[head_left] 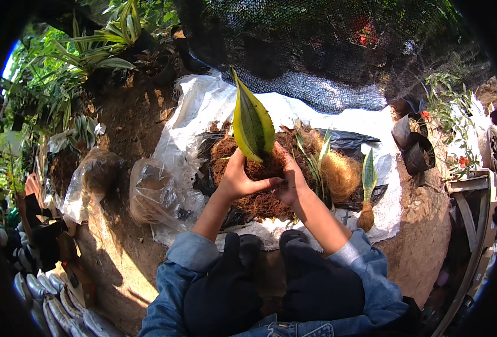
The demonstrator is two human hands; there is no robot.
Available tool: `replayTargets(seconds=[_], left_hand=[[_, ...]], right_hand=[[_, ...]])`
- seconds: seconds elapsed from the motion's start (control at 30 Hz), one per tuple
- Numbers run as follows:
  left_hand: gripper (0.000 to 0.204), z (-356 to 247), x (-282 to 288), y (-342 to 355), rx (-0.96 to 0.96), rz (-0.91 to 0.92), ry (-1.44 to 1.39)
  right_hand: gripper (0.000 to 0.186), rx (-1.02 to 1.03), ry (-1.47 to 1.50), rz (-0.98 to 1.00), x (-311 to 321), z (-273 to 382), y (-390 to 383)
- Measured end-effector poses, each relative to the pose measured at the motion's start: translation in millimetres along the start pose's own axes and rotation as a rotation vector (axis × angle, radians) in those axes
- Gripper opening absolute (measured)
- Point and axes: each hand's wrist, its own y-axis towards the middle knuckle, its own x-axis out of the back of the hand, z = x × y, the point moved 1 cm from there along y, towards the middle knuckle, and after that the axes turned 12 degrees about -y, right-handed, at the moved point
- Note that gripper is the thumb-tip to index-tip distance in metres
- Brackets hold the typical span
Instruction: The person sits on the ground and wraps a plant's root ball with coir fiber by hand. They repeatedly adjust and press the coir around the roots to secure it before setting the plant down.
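Observation:
A snake plant (252, 121) with a broad green, yellow-edged leaf stands upright between my hands. My left hand (242, 178) curves around the left side of its base, thumb stretched toward the right. From the other side my right hand (290, 178) cups the base, and the hands meet in front. My fingers and the plant hide most of its root ball. Brown fibrous potting mix (265, 206) is heaped below and around the hands. To the right lie a bundle of pale tan fibre (340, 175) and a small snake plant (368, 177) with a brown root ball.
A white woven sheet (389, 202) lies under the heap, with black plastic (352, 140) on it. Clear plastic bags (153, 188) of brown material sit at left. Dark shade netting (327, 67) hangs at the back. A black pot (417, 154) and a wooden frame (473, 208) stand at right.

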Motion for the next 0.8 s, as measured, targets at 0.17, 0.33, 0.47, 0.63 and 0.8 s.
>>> replayTargets(seconds=[0.17, 0.33, 0.47, 0.63, 0.8], left_hand=[[0.072, 9, -12, -10, 0.099, -0.301, -0.457], [0.054, 8, -18, -2, 0.492, -0.759, -1.179], [0.044, 5, -23, -2, 0.481, -0.620, -1.387], [0.041, 27, -27, -11, 0.516, -0.685, -1.248], [0.046, 34, -29, -17, 0.442, -0.604, -1.300]], right_hand=[[0.037, -0.059, 0.111, 0.040, -7, 4, -3], [0.038, 0.039, -0.022, 0.056, -10, -1, -4], [0.039, 0.022, -0.006, 0.079, -3, -4, -2], [0.038, -0.036, -0.070, -0.050, -1, -10, 3], [0.040, 0.033, -0.100, -0.117, -5, -23, 3]])
